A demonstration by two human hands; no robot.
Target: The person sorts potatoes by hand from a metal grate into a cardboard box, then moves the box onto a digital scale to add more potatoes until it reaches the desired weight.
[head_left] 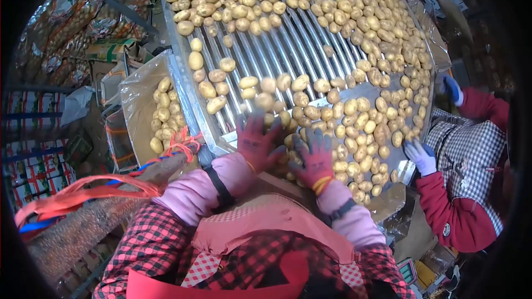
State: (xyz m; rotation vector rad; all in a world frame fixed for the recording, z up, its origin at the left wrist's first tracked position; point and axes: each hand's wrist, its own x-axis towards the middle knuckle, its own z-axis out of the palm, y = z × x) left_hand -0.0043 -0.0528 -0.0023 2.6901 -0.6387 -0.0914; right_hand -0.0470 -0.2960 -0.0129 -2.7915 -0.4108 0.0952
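Note:
Both my hands wear red gloves with dark fingertips. My left hand (256,143) reaches over the near end of the metal roller conveyor (266,55), its fingers spread, with blurred potatoes just beyond the fingertips. To its right, my right hand (315,159) is spread at the near edge of the potatoes (354,116) on the sorting surface. Potatoes lie between and around the two hands. Neither hand has a potato gripped in it. More potatoes cover the far and right parts of the rollers.
A lined box of potatoes (168,113) stands left of the conveyor. Beside it, a post (111,210) carries orange and blue ties. At right, a co-worker's gloved hand (420,156) touches the table edge. Netted sacks (83,33) are stacked at upper left.

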